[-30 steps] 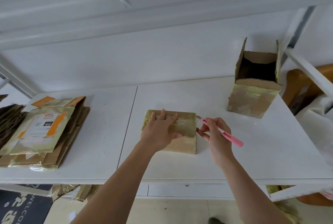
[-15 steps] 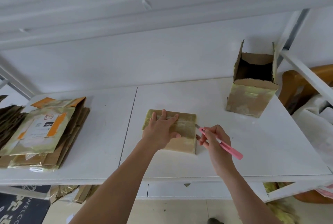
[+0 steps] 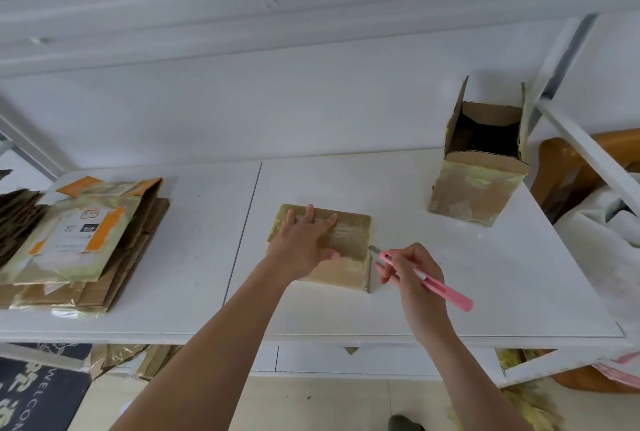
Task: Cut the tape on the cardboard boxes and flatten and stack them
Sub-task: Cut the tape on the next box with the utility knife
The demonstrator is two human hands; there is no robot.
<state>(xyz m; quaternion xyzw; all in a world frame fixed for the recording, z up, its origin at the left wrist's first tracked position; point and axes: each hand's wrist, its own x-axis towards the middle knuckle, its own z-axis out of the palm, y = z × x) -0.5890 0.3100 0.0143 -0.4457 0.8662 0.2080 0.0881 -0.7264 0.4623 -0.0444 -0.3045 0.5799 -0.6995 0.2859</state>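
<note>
My left hand (image 3: 304, 243) lies flat, fingers straight, pressing the small taped box (image 3: 346, 250) at mid-table (image 3: 519, 285). My right hand (image 3: 412, 274) grips a pink cutter (image 3: 436, 283) — blade tip at the box's right edge. An opened box (image 3: 474, 188) stands far right; flattened boxes (image 3: 79, 240) are stacked at left.
</note>
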